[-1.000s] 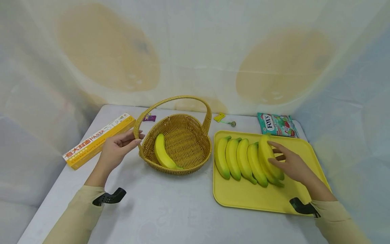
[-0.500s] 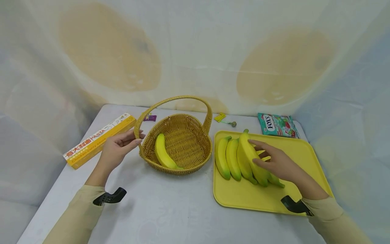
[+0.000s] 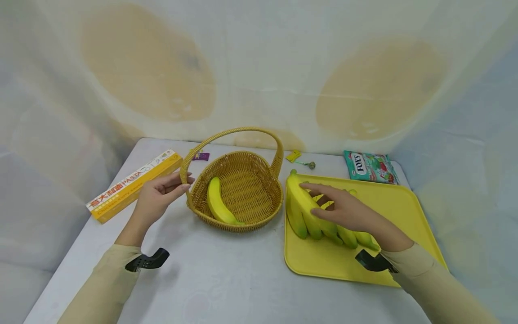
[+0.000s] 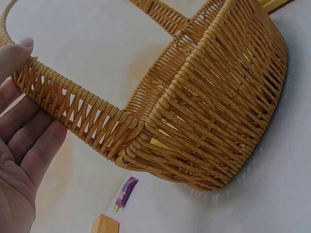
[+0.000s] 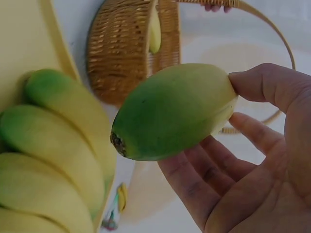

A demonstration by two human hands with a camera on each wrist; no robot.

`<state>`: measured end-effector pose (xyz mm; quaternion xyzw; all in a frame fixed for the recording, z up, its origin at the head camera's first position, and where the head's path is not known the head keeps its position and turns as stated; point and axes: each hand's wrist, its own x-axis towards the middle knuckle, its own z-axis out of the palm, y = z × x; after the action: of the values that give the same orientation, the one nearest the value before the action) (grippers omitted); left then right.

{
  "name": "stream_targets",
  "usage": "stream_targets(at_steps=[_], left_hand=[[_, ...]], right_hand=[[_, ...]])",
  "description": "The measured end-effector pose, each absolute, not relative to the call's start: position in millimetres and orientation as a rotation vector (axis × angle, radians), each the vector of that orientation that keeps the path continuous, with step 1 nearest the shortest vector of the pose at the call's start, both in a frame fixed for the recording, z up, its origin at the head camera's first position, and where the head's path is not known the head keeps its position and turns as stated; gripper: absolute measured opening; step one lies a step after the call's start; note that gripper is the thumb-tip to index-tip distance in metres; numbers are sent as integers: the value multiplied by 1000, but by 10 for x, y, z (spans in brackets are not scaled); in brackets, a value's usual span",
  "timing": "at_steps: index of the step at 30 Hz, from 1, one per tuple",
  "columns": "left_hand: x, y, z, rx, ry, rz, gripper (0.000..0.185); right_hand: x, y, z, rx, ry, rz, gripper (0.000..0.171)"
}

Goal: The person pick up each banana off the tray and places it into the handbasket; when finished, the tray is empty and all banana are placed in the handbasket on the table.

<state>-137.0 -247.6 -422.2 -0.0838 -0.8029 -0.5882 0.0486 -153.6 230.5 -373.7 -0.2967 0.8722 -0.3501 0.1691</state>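
Observation:
My left hand (image 3: 155,200) pinches the left side of the arched handle of a woven basket (image 4: 209,102), thumb in front and fingers behind. One banana (image 3: 218,202) lies along the left inside of the basket. My right hand (image 3: 344,209) holds another banana (image 5: 175,111) between thumb and fingers, its green tip toward the right wrist camera. That banana is raised over the left part of a yellow tray (image 3: 323,263), overlapping the row of several bananas (image 5: 53,145) lying there. Part of the row is hidden behind the held banana and the hand.
A long pasta box (image 3: 135,186) lies left of the basket. Behind stand a purple packet (image 3: 201,156), a yellow-wrapped piece (image 3: 293,156), a lollipop (image 3: 310,165) and a teal FOX'S candy bag (image 3: 370,167). A fabric wall (image 3: 263,67) rises at the table's back edge.
My right hand has carried the lifted banana leftward across the row, from the row's right end to the tray's left edge. The left hand stays on the basket handle.

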Motion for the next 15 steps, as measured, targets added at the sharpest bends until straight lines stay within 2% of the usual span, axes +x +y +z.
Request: stream_targets(at_steps=[10, 15], left_hand=[[-1361, -2465, -4208, -245, -2450, -1778, 42], [-1361, -2460, -4205, -245, -2449, -1794, 43]], right_hand=[[-1743, 1867, -3682, -962, 2400, -953, 60], [-1899, 1630, -3696, -927, 2344, -964, 60]])
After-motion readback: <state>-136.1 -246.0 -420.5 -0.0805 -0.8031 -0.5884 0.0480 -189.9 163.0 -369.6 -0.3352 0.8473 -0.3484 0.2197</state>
